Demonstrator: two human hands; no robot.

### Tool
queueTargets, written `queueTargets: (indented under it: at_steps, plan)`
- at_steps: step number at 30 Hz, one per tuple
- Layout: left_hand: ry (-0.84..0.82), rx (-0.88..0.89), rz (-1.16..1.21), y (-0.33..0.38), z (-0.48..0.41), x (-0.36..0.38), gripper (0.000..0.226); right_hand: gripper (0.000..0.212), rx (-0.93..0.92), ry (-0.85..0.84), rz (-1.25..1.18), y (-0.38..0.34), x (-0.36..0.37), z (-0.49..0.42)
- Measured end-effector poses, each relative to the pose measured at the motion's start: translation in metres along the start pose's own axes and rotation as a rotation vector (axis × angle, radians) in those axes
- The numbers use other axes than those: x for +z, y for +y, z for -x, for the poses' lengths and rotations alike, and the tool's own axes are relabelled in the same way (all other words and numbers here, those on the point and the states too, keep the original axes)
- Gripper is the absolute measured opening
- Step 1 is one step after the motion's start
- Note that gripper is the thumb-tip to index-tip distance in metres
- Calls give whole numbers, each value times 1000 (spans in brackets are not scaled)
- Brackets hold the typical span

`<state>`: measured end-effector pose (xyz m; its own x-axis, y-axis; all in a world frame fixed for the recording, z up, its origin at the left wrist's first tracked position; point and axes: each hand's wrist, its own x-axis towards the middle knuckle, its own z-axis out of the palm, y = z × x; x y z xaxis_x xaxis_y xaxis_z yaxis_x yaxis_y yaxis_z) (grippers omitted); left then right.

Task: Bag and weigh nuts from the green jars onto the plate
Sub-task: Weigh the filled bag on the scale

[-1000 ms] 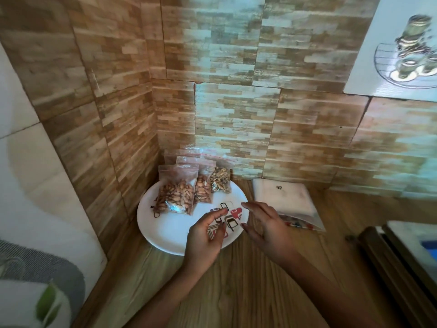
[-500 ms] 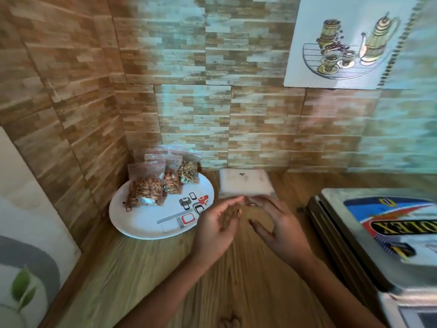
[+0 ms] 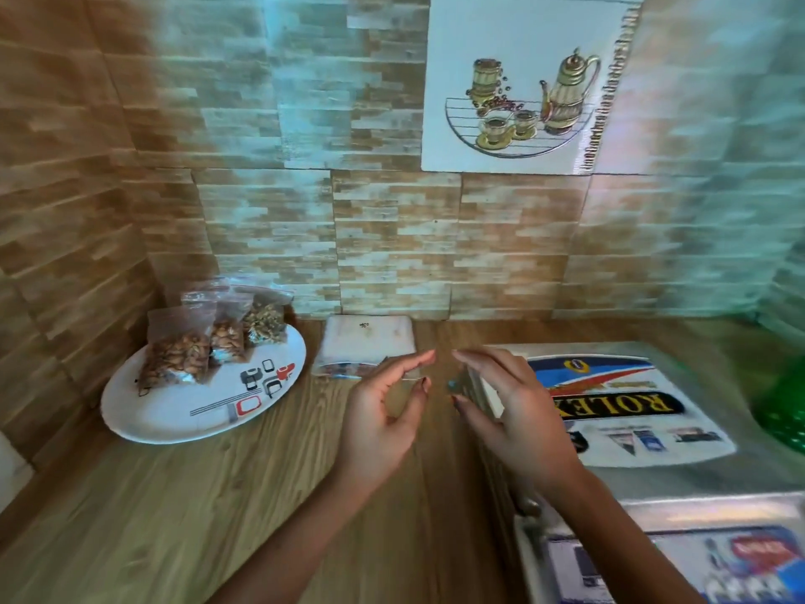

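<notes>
Steel scale (image 3: 718, 477), its sticker (image 3: 627, 403) reading "ROLEX" upside down; left hand (image 3: 383, 411) and right hand (image 3: 518, 411) hover loose-fingered.

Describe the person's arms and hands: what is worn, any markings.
Both the left hand and right hand are bare: no gloves, rings, watch or bracelets visible. The forearms are uncovered to the frame's edge, no sleeve in view. Thumbnails look dark, perhaps polished, though blurred.

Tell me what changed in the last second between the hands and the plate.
Both hands moved right, off the plate: the left hand now hovers before the white packet, the right hand over the edge of the scale. Neither visibly holds anything. The three nut bags stayed on the plate.
</notes>
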<state>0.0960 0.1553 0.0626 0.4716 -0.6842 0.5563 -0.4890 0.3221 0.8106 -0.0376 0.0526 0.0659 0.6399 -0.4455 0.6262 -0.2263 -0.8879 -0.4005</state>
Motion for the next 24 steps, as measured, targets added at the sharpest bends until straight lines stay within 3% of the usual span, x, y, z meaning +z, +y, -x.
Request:
queueTargets:
  at_steps: [10,24]
  plan:
    - [17,10,25,35,5,86,33,41,-1,20,-42,58,-70,32]
    - [-85,42,-3,50,16,117,35,44,71,72,-37,69,-97,62]
